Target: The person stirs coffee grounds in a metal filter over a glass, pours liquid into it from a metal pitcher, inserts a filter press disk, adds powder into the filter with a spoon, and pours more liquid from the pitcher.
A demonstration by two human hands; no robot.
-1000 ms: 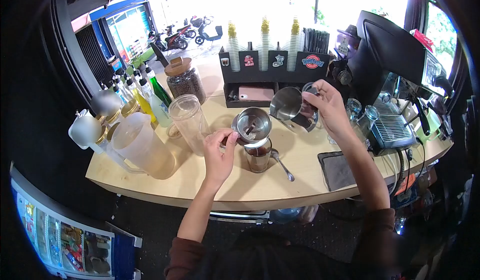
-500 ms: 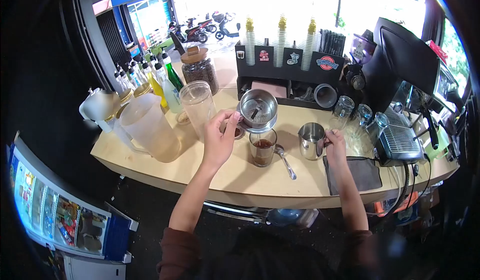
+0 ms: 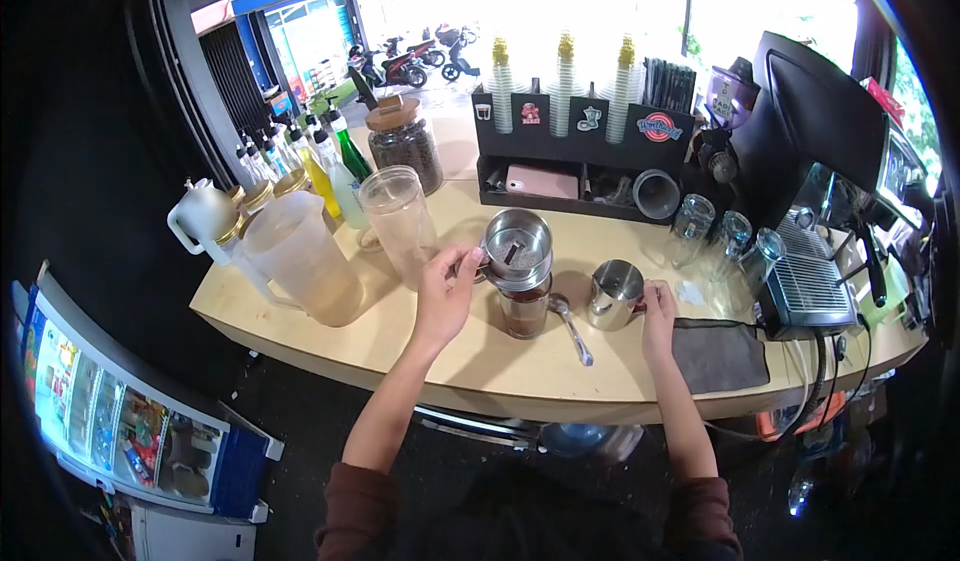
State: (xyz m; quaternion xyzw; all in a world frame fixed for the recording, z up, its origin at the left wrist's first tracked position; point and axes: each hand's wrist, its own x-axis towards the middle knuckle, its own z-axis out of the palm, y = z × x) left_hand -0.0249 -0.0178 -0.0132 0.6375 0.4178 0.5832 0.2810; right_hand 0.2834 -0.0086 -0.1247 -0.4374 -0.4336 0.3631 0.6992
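My left hand (image 3: pixel 446 299) is closed on the side of a metal drip coffee filter (image 3: pixel 519 239), which has a small dark handle inside. The filter is over the mouth of a drinking glass (image 3: pixel 525 319) holding dark brown liquid; its base hides the rim, so full contact is hard to judge. On the right, my right hand (image 3: pixel 657 311) grips the handle of a stainless steel milk pitcher (image 3: pixel 612 297), which is upright at the counter. Between glass and pitcher lies a metal spoon (image 3: pixel 573 333).
Left of my left hand stand a clear tall container (image 3: pixel 400 226) and a cloudy plastic jug (image 3: pixel 303 261). A black cup organizer (image 3: pixel 575 183) spans the back. Upturned glasses (image 3: pixel 730 236), a dark cloth (image 3: pixel 718 356) and an espresso machine (image 3: pixel 808 281) are at right.
My left hand has lowered the coffee filter to the glass's mouth. My right hand and the milk pitcher have shifted slightly left and down. The view has also shifted a little.
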